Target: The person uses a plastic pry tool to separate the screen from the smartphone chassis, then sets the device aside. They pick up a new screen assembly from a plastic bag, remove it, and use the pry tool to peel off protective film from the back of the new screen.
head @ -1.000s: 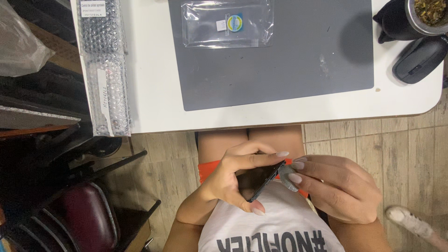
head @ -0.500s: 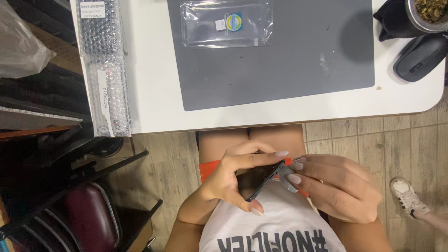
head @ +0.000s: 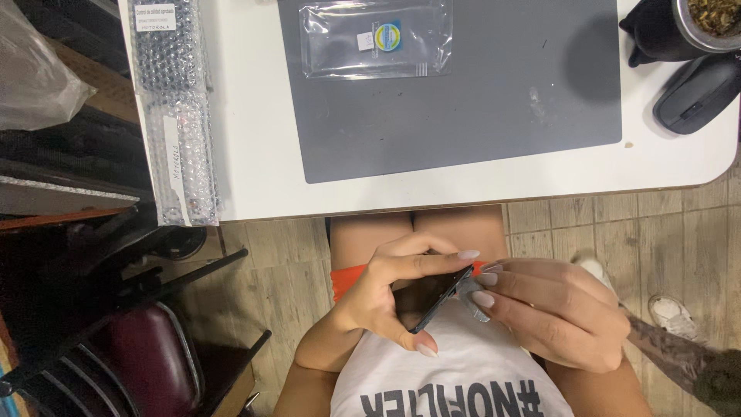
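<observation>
Your left hand clamps the dark phone edge-on over your lap, steadying it while your right hand pinches a small grey piece against its end.

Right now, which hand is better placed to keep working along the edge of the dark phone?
Right. The right hand has its fingertips on the phone edge with a small grey piece, while the left hand grips the phone.
</observation>
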